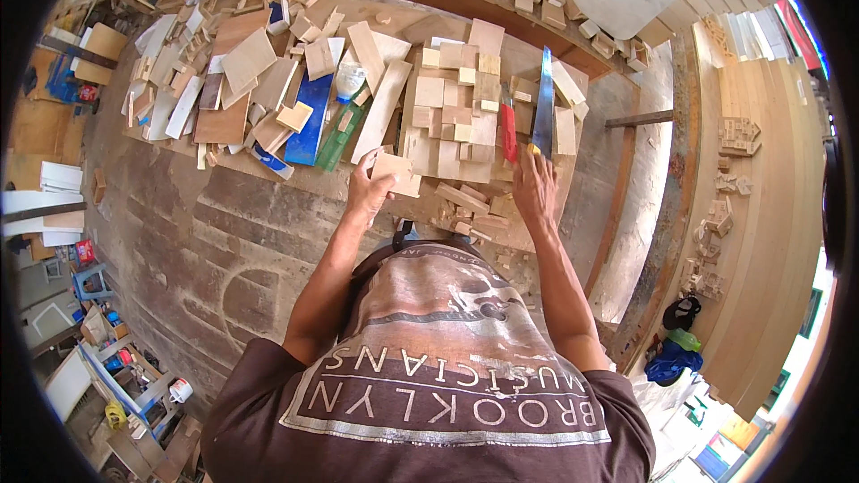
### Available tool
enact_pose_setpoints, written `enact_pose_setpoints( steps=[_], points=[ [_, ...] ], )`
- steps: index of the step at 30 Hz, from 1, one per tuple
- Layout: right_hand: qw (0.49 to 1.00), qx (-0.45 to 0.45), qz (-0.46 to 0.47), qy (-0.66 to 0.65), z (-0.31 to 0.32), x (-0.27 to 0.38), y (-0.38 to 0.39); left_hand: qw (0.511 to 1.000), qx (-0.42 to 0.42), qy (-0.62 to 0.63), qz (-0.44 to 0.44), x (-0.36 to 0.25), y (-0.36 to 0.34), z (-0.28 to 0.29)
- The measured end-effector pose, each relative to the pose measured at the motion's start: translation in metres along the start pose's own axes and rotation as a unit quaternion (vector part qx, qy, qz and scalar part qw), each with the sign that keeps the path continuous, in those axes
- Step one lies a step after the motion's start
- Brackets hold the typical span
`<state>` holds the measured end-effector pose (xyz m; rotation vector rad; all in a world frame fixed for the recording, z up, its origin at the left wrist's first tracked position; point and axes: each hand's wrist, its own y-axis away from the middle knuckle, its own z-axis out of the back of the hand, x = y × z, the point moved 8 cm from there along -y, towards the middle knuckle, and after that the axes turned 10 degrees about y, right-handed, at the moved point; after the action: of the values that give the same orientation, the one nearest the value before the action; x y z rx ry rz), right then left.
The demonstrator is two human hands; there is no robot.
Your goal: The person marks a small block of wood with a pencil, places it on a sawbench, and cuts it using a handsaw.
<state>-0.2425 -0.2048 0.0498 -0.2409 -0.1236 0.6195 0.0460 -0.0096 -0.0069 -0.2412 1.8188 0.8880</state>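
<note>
In my left hand (365,188) is a small, pale, flat wooden block (396,173), pinched between thumb and fingers above the bench's near edge. My right hand (537,183) is closed over the handle end of a handsaw (543,103), hiding most of the handle. A bit of yellow shows at the fingers, and the long bluish blade points away from me. Just left of the blade lies a slim red tool (508,132); its kind is unclear. Beside it, many small wooden blocks (456,114) sit on a wooden board.
Wood offcuts (246,63) pile across the workbench's left, around a blue board (311,116), a green strip (341,139) and a white plastic bottle (351,80). More scraps (470,201) lie near me. Long planks (769,215) stand at right; cluttered shelving (107,376) is lower left.
</note>
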Motion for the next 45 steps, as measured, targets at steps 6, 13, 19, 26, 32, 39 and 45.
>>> enact_pose_setpoints(
  steps=[6,13,19,26,32,39,45],
  points=[
    [0.989,0.107,-0.078,0.065,-0.049,0.016,-0.069,0.997,-0.021,-0.069,-0.027,0.004,0.003,0.021],
    [0.977,0.135,-0.152,0.059,-0.07,0.02,-0.077,0.977,-0.003,-0.209,-0.026,0.026,0.011,0.032],
    [0.977,0.051,-0.186,-0.093,-0.025,0.015,-0.022,0.924,0.036,-0.362,-0.12,0.054,0.012,0.019],
    [0.839,0.264,-0.203,-0.429,-0.01,0.107,0.124,0.895,0.022,-0.408,-0.18,0.059,0.007,0.0],
    [0.827,0.343,-0.154,-0.417,-0.057,0.173,0.195,0.894,-0.005,-0.412,-0.175,0.046,0.015,-0.005],
    [0.849,0.29,-0.143,-0.418,-0.086,0.175,0.188,0.874,-0.017,-0.443,-0.2,0.042,0.012,-0.004],
    [0.841,0.282,-0.155,-0.435,-0.094,0.166,0.191,0.871,-0.018,-0.461,-0.169,0.044,0.01,-0.011]
  ],
)
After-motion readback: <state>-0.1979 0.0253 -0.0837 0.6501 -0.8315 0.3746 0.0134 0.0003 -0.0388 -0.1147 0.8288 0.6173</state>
